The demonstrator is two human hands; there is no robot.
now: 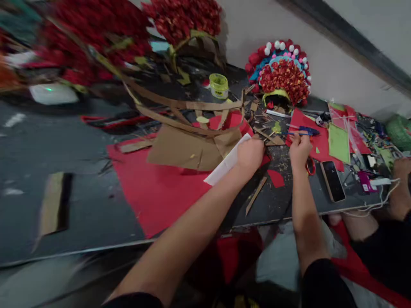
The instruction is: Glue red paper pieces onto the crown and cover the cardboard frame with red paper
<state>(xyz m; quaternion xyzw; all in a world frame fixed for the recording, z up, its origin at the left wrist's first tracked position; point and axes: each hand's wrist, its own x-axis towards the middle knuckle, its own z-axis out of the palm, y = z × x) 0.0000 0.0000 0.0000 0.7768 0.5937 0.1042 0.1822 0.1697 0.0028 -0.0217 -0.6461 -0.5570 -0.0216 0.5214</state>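
Observation:
My left hand (251, 153) is closed in a fist at the upper end of a folded white paper strip (226, 163). The strip slants over red sheet material (154, 192) and a piece of brown cardboard (180, 149). To the right, my right hand (300, 149) pinches a thin blue pen-like stick (287, 133). Just behind those fingers lies a dark blue tool (310, 130), its kind unclear. Red-handled scissors (310, 166) rest beside my right wrist, partly hidden. A red scrap (276, 178) and a narrow cardboard strip (256, 196) lie between my forearms.
Long curved cardboard bands (180, 104) arch over the table (93, 214). A yellow tub (218, 86) and a decorated headdress (281, 75) stand at the back. A phone (333, 181) lies at right, near another person's hand (401, 171). Red flower clusters (189, 19) fill the back left.

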